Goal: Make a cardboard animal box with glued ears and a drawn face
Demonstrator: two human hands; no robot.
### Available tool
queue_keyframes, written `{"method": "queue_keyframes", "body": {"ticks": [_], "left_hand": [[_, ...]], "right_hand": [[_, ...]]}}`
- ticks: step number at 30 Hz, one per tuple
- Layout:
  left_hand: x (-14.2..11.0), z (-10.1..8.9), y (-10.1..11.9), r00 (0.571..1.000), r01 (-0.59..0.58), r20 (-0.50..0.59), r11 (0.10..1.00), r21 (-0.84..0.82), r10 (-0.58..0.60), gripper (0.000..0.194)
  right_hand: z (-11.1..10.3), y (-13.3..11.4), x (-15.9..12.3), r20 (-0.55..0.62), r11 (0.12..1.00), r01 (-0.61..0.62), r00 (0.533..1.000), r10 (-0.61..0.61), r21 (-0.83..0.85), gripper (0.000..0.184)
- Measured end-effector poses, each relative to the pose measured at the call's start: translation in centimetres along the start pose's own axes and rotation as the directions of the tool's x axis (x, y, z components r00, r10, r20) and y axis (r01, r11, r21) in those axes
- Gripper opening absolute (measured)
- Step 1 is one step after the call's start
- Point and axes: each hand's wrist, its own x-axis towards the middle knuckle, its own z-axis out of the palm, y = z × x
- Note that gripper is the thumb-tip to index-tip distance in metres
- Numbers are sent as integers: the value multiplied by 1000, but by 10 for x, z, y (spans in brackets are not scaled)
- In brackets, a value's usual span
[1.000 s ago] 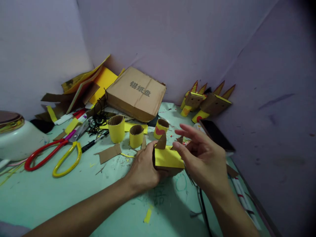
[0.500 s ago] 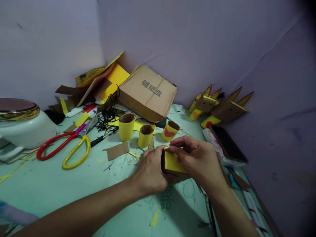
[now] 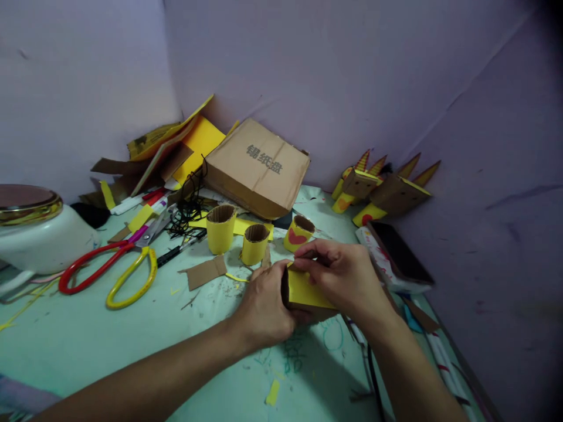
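My left hand (image 3: 266, 305) is wrapped round the near-left side of a small cardboard box (image 3: 310, 291) with a yellow top face and an open, dark left end. Over the box, my right hand (image 3: 345, 278) has its thumb and forefinger pinched together at the far edge of the yellow face. What lies between those fingertips is too small to make out, and the hand covers the box's right end. Just beyond stand yellow cardboard tubes: a tall one (image 3: 221, 230), a shorter one (image 3: 254, 249) and one bearing a red heart (image 3: 296, 239).
Scissors (image 3: 132, 272) with red and yellow handles lie at left, beside a white pot-like vessel (image 3: 39, 240). Behind are a flat carton (image 3: 257, 170), yellow card sheets (image 3: 200, 146) and tangled black cord (image 3: 187, 217). Spiked cardboard figures (image 3: 396, 193) and a phone (image 3: 400, 252) are at right.
The whole view has shifted slightly, so things appear a little further left. Both hands keep nearly the same hold at the box, with the right fingertips still at its far edge.
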Motion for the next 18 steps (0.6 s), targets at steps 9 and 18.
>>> {"method": "queue_keyframes", "body": {"ticks": [9, 18], "left_hand": [[-1, -1, 3, 998, 51, 35, 999, -9, -51, 63], [1, -1, 5, 992, 93, 89, 994, -55, -88, 68]], "right_hand": [[-27, 7, -49, -557, 957, 64, 824, 109, 283, 48], [-10, 57, -52, 166, 834, -212, 975, 146, 509, 98]]}}
